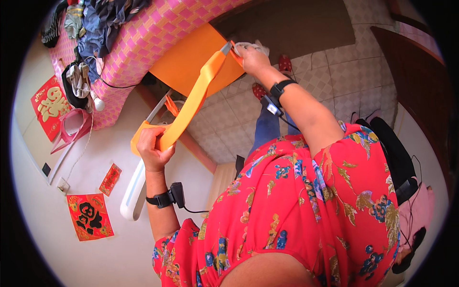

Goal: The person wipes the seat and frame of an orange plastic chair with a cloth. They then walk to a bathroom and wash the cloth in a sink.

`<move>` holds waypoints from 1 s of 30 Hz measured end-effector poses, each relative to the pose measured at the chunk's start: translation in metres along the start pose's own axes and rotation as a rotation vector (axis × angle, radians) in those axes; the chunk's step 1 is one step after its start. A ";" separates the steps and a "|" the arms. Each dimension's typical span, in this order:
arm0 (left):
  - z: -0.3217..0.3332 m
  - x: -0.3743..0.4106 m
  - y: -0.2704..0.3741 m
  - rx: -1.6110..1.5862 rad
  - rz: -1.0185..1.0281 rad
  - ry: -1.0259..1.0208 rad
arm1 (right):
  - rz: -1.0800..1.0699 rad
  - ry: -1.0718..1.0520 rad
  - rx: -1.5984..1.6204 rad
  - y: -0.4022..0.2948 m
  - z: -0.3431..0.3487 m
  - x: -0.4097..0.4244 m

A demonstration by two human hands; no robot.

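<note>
A curved orange plastic bar (195, 98) with grey metal tube ends slants across the middle of the view; it looks like part of a chair or frame. My left hand (154, 147) is closed around its lower end. At its upper end, my right hand (252, 59) holds a crumpled white cloth (264, 47) beside the grey tube and a narrow orange piece. The cloth is partly hidden by the fingers. Behind the bar lies a flat orange panel (190, 57). A smaller orange part (172, 106) shows below the panel, near another grey tube (157, 107).
A pink checked cover (157, 28) bears a heap of clothes (96, 32) at upper left. Red paper decorations (89, 217) hang on the white wall, near a socket (62, 186). Dark brown furniture (412, 89) stands at right, on a tiled floor (344, 77).
</note>
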State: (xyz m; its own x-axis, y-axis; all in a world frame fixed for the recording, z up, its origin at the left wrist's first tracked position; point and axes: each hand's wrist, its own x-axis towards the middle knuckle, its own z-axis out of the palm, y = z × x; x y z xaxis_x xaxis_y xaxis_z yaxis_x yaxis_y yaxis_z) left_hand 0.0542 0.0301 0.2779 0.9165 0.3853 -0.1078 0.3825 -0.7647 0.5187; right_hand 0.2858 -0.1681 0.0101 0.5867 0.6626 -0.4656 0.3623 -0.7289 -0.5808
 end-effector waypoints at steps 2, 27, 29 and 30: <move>0.000 0.000 -0.001 0.017 0.007 0.000 | 0.001 -0.044 -0.004 0.001 0.000 -0.012; -0.001 0.001 0.004 0.028 -0.011 -0.021 | 0.028 -0.137 -0.019 -0.009 -0.039 0.029; -0.001 0.001 0.005 0.024 -0.009 -0.029 | -0.005 0.002 0.092 -0.007 -0.024 0.023; -0.002 0.002 0.004 0.024 -0.008 -0.031 | -0.031 0.043 0.097 -0.016 -0.018 0.020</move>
State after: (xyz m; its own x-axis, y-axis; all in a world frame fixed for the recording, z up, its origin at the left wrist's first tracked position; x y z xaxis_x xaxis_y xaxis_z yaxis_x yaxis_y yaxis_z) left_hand 0.0570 0.0284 0.2811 0.9164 0.3756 -0.1385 0.3924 -0.7738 0.4973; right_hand 0.3051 -0.1464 0.0225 0.6075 0.6749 -0.4188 0.3104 -0.6871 -0.6570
